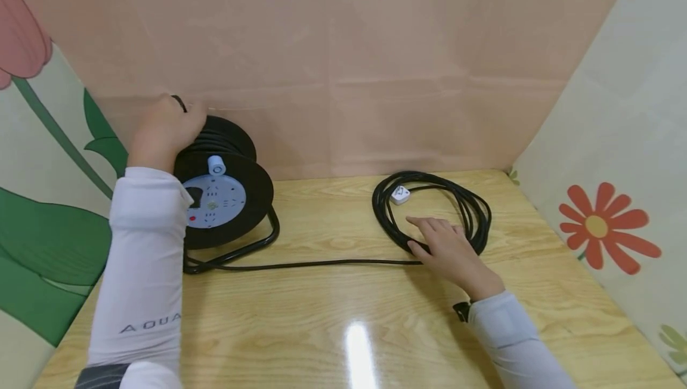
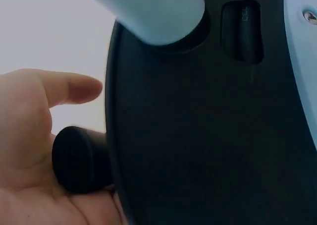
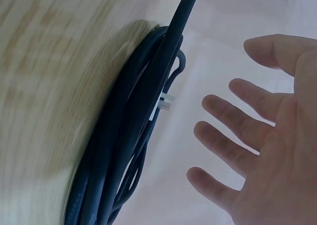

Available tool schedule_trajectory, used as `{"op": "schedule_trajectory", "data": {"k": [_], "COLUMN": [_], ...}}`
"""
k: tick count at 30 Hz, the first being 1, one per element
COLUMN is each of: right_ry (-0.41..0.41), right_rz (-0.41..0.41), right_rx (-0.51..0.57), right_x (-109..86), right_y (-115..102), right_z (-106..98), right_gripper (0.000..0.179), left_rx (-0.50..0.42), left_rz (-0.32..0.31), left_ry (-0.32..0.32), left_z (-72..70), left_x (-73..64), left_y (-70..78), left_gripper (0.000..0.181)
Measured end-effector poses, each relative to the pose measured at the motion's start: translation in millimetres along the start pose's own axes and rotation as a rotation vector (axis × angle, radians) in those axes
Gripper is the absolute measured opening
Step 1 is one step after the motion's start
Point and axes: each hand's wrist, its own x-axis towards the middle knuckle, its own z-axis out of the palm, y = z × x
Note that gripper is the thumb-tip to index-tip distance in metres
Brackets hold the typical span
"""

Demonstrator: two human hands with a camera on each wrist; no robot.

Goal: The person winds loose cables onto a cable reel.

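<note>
A black cable reel (image 1: 257, 198) with a pale blue socket face stands upright at the table's left side. My left hand (image 1: 166, 126) holds the black bar at its top. In the left wrist view, the bar's round end (image 2: 74, 159) lies against the palm, with the thumb (image 2: 81, 87) straight and apart from it; the other fingers are mostly hidden. On the right lies a coil of black cable (image 1: 485, 216) with a white plug (image 1: 400, 195) inside its loops. Over the coil's near side hovers my right hand (image 1: 448, 252), fingers spread and holding nothing.
One length of black cable (image 1: 322, 263) runs along the wooden table (image 1: 279, 323) from the reel to the coil. A pink wall (image 1: 349, 67) stands close behind both. Flower-printed panels (image 1: 596, 225) flank the table.
</note>
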Motion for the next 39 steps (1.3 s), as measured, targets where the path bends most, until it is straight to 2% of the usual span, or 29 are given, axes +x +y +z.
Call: {"op": "schedule_trajectory", "data": {"k": [2, 5, 12, 19, 29, 39], "right_ry": [-0.007, -0.013, -0.010, -0.009, 0.002, -0.024], "right_rz": [0.000, 0.001, -0.017, -0.039, -0.039, -0.028], "right_rx": [0.019, 0.043, 0.060, 0.100, 0.093, 0.088], "right_x": [-1.0, -2.2, -1.8, -2.9, -2.3, -0.7], "right_y": [-1, -2, -3, -5, -4, -5], "right_z": [0, 0, -1, -1, 0, 3], "right_gripper": [0.054, 0.053, 0.052, 0.051, 0.054, 0.054], "left_rx": [0.013, 0.011, 0.070, 0.046, 0.039, 0.030], "left_rz": [-0.017, -0.025, 0.042, 0.028, 0.098, 0.131], "left_ry": [0.001, 0.037, 0.081, 0.065, 0.048, -0.018], "left_z": [2.0, 6.9, 9.5, 4.5, -5.2, -11.2], "left_x": [1.7, 4.7, 10.8, 11.9, 15.8, 19.9], "left_y": [4.4, 5.6, 1.1, -7.9, -24.8, -34.8], "left_gripper": [0.086, 0.084, 0.074, 0.077, 0.070, 0.072]}}
